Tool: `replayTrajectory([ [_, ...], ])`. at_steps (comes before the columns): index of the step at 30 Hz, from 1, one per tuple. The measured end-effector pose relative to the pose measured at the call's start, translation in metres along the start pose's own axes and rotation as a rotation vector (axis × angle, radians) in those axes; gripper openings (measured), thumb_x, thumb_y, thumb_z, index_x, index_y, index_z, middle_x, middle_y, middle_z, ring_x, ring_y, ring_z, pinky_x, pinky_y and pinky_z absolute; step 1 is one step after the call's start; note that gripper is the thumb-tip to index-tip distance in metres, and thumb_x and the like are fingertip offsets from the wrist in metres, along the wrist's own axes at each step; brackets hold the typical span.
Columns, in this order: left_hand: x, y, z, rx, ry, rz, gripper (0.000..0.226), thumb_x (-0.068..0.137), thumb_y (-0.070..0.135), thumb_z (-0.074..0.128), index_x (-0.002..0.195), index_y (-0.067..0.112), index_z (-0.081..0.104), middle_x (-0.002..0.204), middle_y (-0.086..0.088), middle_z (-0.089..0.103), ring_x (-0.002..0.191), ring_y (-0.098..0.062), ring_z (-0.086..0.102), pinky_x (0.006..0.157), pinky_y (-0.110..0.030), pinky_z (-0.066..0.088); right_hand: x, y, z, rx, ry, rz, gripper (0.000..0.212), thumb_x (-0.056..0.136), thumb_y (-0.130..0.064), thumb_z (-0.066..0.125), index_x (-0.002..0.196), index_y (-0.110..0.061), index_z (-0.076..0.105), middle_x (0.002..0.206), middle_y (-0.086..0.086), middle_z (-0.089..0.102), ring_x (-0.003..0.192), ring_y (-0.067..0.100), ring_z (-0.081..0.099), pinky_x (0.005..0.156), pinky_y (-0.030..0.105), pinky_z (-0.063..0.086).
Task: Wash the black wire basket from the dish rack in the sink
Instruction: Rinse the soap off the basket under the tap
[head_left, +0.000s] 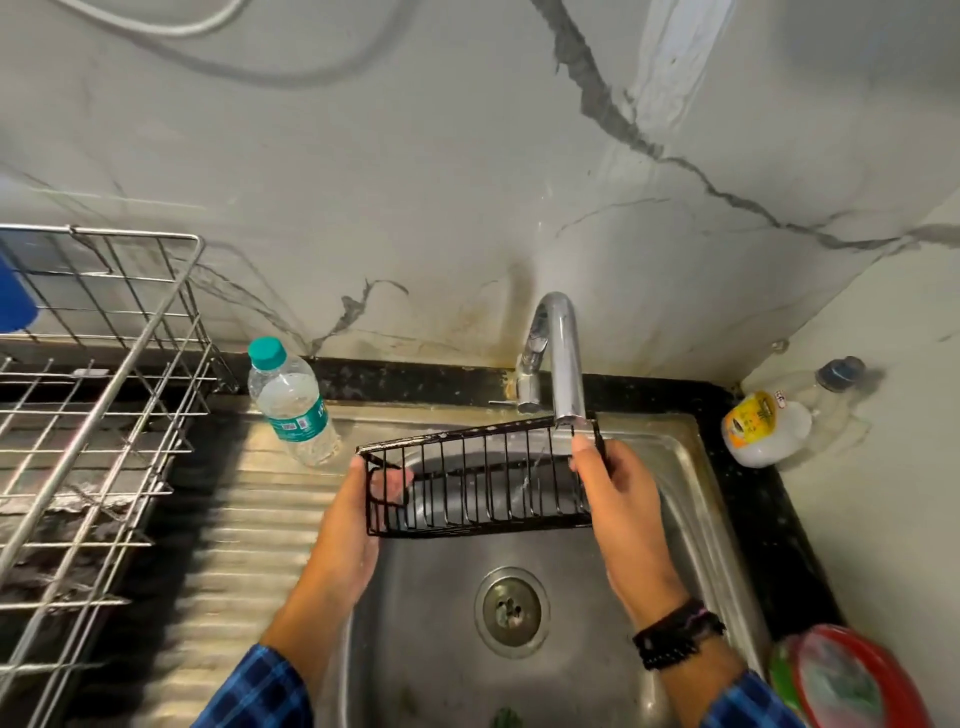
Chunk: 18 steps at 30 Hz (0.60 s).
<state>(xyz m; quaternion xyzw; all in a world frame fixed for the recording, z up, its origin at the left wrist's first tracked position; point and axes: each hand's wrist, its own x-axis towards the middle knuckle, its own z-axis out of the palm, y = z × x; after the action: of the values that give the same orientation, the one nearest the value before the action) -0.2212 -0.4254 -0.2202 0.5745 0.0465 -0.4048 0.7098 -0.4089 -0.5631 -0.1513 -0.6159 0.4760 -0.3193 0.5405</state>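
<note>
The fingers (396, 480) of the left hand (358, 519) curl through the left end wires of the basket (478, 483), while the right hand (618, 499) pinches its right end, thumb uppermost. Both hands thus grip it, tilted on edge, over the sink (691, 483), its far right corner just under the tap (563, 358) spout. Likely hazards: thin wire, once wet, may slip from the pinch and fall toward the drain (511, 613); the corner may knock the spout; water may spray off the wires toward the bottle (293, 402) at left.
</note>
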Motion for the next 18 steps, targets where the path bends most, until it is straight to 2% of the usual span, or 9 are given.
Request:
replayTrajectory([
  [4, -0.013, 0.007, 0.020, 0.058, 0.038, -0.020, 0.057, 0.107, 0.050, 0.025, 0.109, 0.016, 0.071, 0.099, -0.007, 0.077, 0.094, -0.018, 0.071, 0.086, -0.032, 0.054, -0.006, 0.005, -0.014, -0.003, 0.061, -0.036, 0.036, 0.098, -0.040, 0.057, 0.088, -0.005, 0.062, 0.078, 0.002, 0.055, 0.068, 0.003, 0.051, 0.063, 0.006, 0.041],
  [6, -0.014, 0.005, 0.028, 0.105, 0.107, 0.045, 0.056, 0.103, 0.059, 0.034, 0.093, 0.024, 0.076, 0.098, -0.004, 0.077, 0.104, -0.023, 0.070, 0.100, -0.040, 0.052, -0.009, 0.006, -0.018, -0.047, 0.149, -0.015, 0.052, 0.095, -0.054, 0.050, 0.084, -0.004, 0.060, 0.076, 0.007, 0.055, 0.070, 0.010, 0.051, 0.064, 0.016, 0.042],
  [8, -0.019, 0.003, 0.038, 0.173, 0.125, 0.112, 0.053, 0.098, 0.064, 0.040, 0.096, 0.025, 0.076, 0.098, -0.003, 0.075, 0.110, -0.028, 0.067, 0.107, -0.052, 0.046, -0.011, 0.009, -0.025, -0.066, 0.242, 0.065, 0.057, 0.095, -0.059, 0.043, 0.085, -0.006, 0.062, 0.081, 0.009, 0.062, 0.076, 0.015, 0.055, 0.066, 0.025, 0.040],
  [10, -0.029, 0.005, 0.051, 0.218, 0.118, 0.151, 0.051, 0.103, 0.054, 0.040, 0.106, 0.012, 0.069, 0.093, -0.005, 0.070, 0.103, -0.029, 0.067, 0.100, -0.048, 0.049, -0.011, 0.010, -0.031, -0.088, 0.282, 0.119, 0.059, 0.097, -0.059, 0.041, 0.089, -0.006, 0.063, 0.084, 0.014, 0.063, 0.075, 0.019, 0.054, 0.065, 0.031, 0.043],
  [12, -0.037, 0.009, 0.064, 0.249, 0.120, 0.176, 0.044, 0.106, 0.046, 0.040, 0.095, 0.012, 0.065, 0.085, -0.003, 0.066, 0.087, -0.021, 0.063, 0.081, -0.034, 0.048, -0.009, 0.010, -0.036, -0.108, 0.316, 0.142, 0.059, 0.102, -0.055, 0.038, 0.095, -0.002, 0.062, 0.090, 0.023, 0.062, 0.073, 0.023, 0.054, 0.072, 0.038, 0.050],
  [14, -0.041, 0.007, 0.074, 0.269, 0.090, 0.188, 0.044, 0.106, 0.042, 0.040, 0.081, 0.015, 0.063, 0.069, 0.002, 0.064, 0.073, -0.015, 0.058, 0.068, -0.030, 0.043, -0.006, 0.009, -0.040, -0.146, 0.367, 0.156, 0.053, 0.105, -0.048, 0.036, 0.107, 0.000, 0.059, 0.096, 0.026, 0.056, 0.079, 0.029, 0.059, 0.075, 0.041, 0.052],
  [16, -0.041, 0.004, 0.080, 0.236, 0.076, 0.188, 0.046, 0.106, 0.041, 0.040, 0.074, 0.017, 0.063, 0.059, 0.007, 0.061, 0.064, -0.013, 0.055, 0.066, -0.030, 0.043, -0.004, 0.006, -0.041, -0.251, 0.365, 0.106, 0.046, 0.104, -0.045, 0.040, 0.129, -0.008, 0.050, 0.110, 0.013, 0.059, 0.089, 0.019, 0.060, 0.070, 0.032, 0.052],
  [17, -0.040, 0.001, 0.082, 0.229, 0.073, 0.186, 0.046, 0.106, 0.041, 0.041, 0.073, 0.017, 0.063, 0.058, 0.005, 0.058, 0.064, -0.014, 0.053, 0.066, -0.031, 0.042, -0.003, 0.004, -0.039, -0.383, 0.346, 0.074, 0.054, 0.103, -0.047, 0.040, 0.143, -0.011, 0.039, 0.126, 0.012, 0.054, 0.101, 0.019, 0.061, 0.077, 0.031, 0.054],
  [18, -0.041, 0.000, 0.084, 0.236, 0.080, 0.179, 0.046, 0.106, 0.042, 0.042, 0.071, 0.018, 0.062, 0.060, 0.003, 0.055, 0.064, -0.015, 0.050, 0.067, -0.033, 0.041, -0.002, 0.002, -0.037, -0.572, 0.313, 0.041, 0.064, 0.102, -0.052, 0.037, 0.153, -0.015, 0.025, 0.143, 0.017, 0.045, 0.120, 0.028, 0.057, 0.091, 0.041, 0.055],
])
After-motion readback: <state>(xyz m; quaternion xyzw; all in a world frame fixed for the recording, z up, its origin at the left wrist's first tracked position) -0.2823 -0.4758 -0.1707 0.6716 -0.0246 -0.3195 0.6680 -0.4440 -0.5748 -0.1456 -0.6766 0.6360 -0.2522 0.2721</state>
